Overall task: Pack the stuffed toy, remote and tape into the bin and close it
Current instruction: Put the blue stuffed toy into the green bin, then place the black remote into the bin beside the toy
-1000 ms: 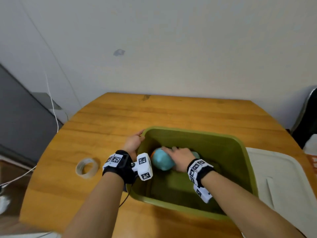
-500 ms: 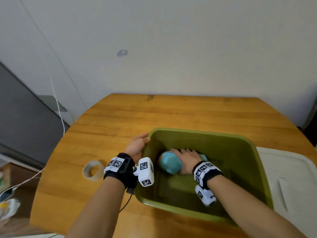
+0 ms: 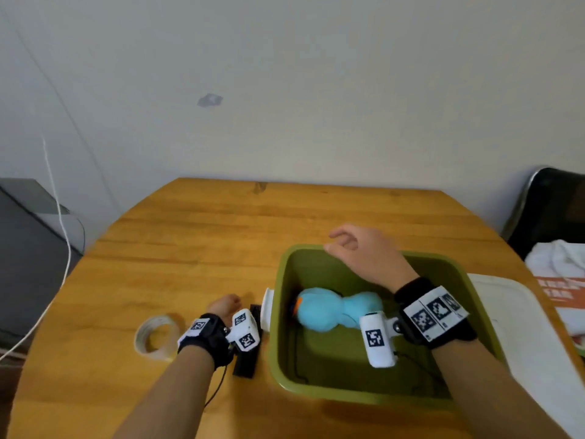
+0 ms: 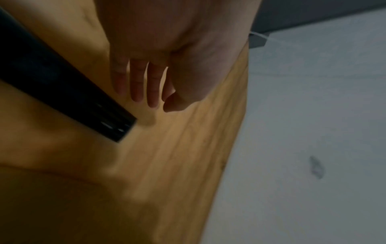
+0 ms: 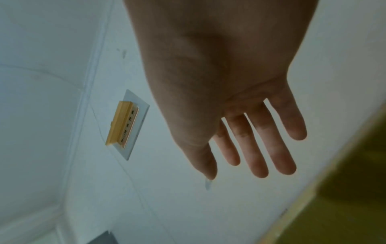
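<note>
A light-blue stuffed toy (image 3: 329, 311) lies alone inside the olive-green bin (image 3: 361, 392). My right hand (image 3: 354, 245) hovers above the bin's far rim, fingers relaxed and holding nothing; the right wrist view shows that right hand (image 5: 240, 156) with straight fingers. The black remote (image 3: 248, 359) lies on the table just left of the bin, partly under my left wrist. My left hand (image 3: 226, 307) is low over the table beside the remote (image 4: 69, 92), its fingers (image 4: 135, 87) straight and empty. The roll of clear tape (image 3: 156, 337) sits further left.
The bin's white lid (image 3: 525, 350) lies flat on the table to the right of the bin. White cloth and an orange-printed item (image 3: 560, 280) sit at the right edge. A white cable (image 3: 60, 223) hangs off the table's left side. The wooden table (image 3: 221, 232) ends at the wall.
My right hand let go of the stuffed toy and rose out of the bin to its far rim. My left hand left the bin's corner and dropped to the table by the remote.
</note>
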The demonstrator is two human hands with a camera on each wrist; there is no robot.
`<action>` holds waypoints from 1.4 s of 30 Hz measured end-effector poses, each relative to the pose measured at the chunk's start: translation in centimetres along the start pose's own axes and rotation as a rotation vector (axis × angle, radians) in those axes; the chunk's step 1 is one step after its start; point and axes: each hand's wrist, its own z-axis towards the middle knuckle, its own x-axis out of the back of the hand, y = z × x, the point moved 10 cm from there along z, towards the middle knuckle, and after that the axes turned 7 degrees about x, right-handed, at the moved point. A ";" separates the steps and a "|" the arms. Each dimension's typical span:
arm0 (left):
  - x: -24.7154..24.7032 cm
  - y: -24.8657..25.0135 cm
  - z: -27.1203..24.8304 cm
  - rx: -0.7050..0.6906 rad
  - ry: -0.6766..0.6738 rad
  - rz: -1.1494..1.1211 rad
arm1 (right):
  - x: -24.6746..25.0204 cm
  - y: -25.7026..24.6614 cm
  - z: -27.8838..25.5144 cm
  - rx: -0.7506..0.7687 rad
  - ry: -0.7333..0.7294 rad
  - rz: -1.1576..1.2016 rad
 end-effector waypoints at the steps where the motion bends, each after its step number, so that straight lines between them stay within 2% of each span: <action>1: -0.5 -0.7 0.9 -0.009 0.009 0.071 | 0.5 -0.8 0.3 -0.011 0.043 0.021; 4: -2.0 -1.2 2.5 -0.131 0.023 0.555 | 0.9 -2.4 0.8 -0.035 0.129 0.057; 5: -2.0 -1.3 3.4 -0.170 0.034 0.616 | 0.6 -2.7 0.9 -0.046 0.148 0.070; 8: -1.7 -0.9 2.7 -0.231 0.085 0.735 | -0.2 -3.2 0.7 -0.062 0.196 0.115; 11: -1.8 -0.7 2.5 -0.245 0.077 0.836 | -1.4 -3.1 0.2 -0.089 0.173 0.136; 14: -1.2 0.3 3.1 -0.242 0.058 0.835 | -2.1 -3.0 -0.2 -0.096 0.152 0.149; 17: 0.5 2.0 2.2 -0.249 0.029 0.762 | -2.5 -3.2 -0.4 -0.099 0.131 0.154; 20: 2.3 5.2 -1.1 -0.293 -0.025 0.526 | -2.7 -3.6 -0.5 -0.086 0.115 0.179; 24: 2.5 11.5 -9.0 -0.471 -0.208 0.225 | -3.2 -4.7 -0.2 -0.062 0.097 0.254; 28: -0.2 16.0 -19.4 -0.689 -0.338 0.117 | -3.9 -6.6 0.2 -0.014 0.066 0.401; 33: -5.7 16.3 -28.7 -0.860 -0.426 0.091 | -3.3 -8.2 0.1 0.087 0.038 0.620; 36: -9.1 15.0 -30.7 -0.883 -0.482 0.116 | -0.9 -8.8 -1.1 0.200 0.076 0.554; 39: -11.7 13.9 -30.6 -0.854 -0.584 0.107 | 1.7 -7.1 -2.3 0.236 0.147 0.486; 41: -12.0 13.4 -28.5 -0.776 -0.590 0.070 | 2.1 -4.9 -2.7 0.191 0.091 0.428; 42: -11.8 13.1 -26.8 -0.724 -0.534 0.033 | 1.8 -3.3 -2.9 0.141 0.023 0.387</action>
